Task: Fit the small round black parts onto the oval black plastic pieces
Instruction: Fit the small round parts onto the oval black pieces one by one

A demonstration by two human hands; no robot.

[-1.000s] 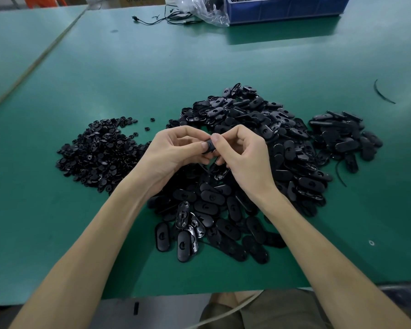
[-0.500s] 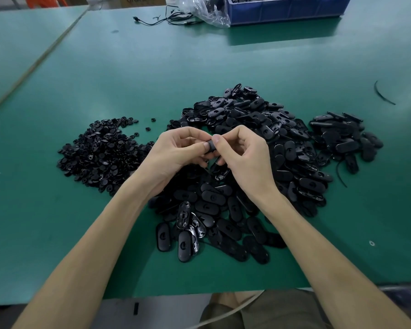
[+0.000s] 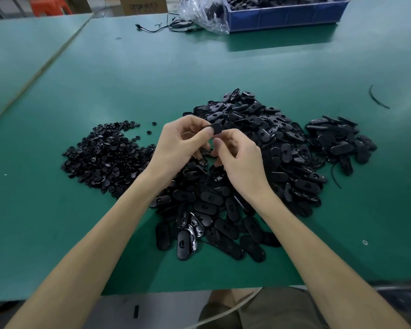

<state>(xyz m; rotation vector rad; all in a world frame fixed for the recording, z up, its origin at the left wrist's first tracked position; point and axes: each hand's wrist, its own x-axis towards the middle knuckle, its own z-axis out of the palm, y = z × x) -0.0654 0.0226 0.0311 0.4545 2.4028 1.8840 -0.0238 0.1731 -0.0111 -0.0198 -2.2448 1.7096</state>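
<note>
Since a moment ago the two hands have drawn slightly apart. Left hand (image 3: pixel 180 148) pinches one oval black piece (image 3: pixel 216 128) between thumb and forefinger, raised above the piles. Right hand (image 3: pixel 239 160) sits just below it, fingers curled; whether it holds anything cannot be told. Small round black parts (image 3: pixel 105 157) lie left of the hands, and heaped oval pieces (image 3: pixel 282 143) lie beneath and to the right, on the green bench (image 3: pixel 57 233).
</note>
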